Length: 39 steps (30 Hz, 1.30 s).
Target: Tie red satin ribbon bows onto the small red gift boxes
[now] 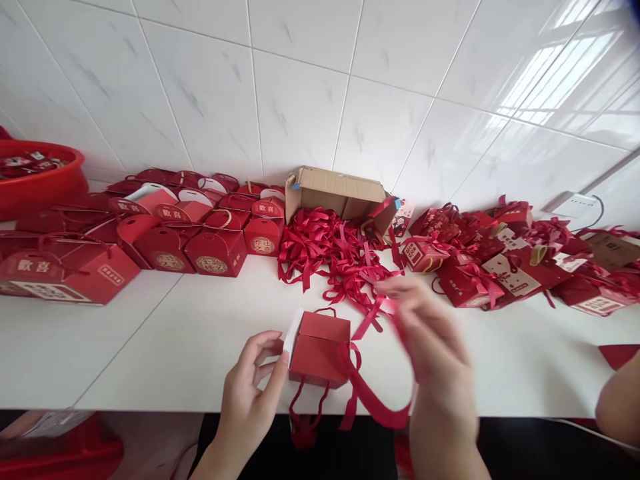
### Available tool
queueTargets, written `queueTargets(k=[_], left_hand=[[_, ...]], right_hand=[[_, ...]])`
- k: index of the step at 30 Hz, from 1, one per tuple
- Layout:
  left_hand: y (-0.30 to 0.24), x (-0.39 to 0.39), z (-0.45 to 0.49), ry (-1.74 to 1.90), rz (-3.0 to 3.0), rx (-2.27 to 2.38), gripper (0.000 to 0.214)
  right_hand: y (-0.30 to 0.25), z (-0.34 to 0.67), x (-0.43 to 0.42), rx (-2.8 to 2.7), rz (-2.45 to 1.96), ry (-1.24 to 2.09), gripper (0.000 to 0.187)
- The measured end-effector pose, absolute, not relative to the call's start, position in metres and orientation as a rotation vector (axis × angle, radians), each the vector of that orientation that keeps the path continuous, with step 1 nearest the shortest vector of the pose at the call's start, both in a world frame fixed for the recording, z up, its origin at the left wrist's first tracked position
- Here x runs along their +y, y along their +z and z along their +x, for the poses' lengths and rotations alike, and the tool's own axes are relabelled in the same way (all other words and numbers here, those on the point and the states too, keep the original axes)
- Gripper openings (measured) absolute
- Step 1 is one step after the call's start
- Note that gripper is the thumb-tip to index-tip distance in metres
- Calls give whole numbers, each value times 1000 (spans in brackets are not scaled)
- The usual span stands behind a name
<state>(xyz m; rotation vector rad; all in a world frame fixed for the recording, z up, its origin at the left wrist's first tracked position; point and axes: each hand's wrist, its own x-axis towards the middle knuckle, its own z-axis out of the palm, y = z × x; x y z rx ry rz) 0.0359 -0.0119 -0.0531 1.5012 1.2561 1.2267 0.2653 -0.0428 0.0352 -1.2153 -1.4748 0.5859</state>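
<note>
A small red gift box (pixel 320 357) with cord handles sits near the table's front edge, its top flaps folded in. My left hand (pixel 256 380) is closed on the box's left side, thumb and fingers at a raised flap whose white inner face shows. To the right, my right hand (pixel 433 333), blurred by motion, pinches a red ribbon (pixel 383 413). The ribbon loops down from my fingers toward the box's right side. Just beyond lies a heap of loose red ribbons (pixel 327 243), spilling from a cardboard box (pixel 340 183) on its side.
Rows of red gift boxes (pixel 215 250) stand at left, beside a red basin (pixel 45 173). Ribbon-tied boxes (pixel 470 283) are piled at right near a white power strip (pixel 575 205). A tiled wall (pixel 300 100) closes the back. Another person's arm (pixel 620 400) shows at the right edge.
</note>
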Motion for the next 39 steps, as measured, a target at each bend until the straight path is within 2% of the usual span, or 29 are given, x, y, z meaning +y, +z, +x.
queueTargets(k=[2,5,19,27,39], left_hand=[[-55,-11,37,1239,1440,1240,25],[-58,-11,37,1241,1382,1229,27],[-48,-18,46,1284,1333,1223,27],[-47,10,39,1094,1521,1185,31],[-41,20,46,1055,1628,1120,20]], right_hand=[[28,239,-23,-1555,-1291,754,20],[12,216,-4,-1685,-1417,885,20],[6,205,1,-1838,-1534,804,18],[3,206,1,-1785,-1547,777,16],[0,216,1,-1654,-1532,835,18]])
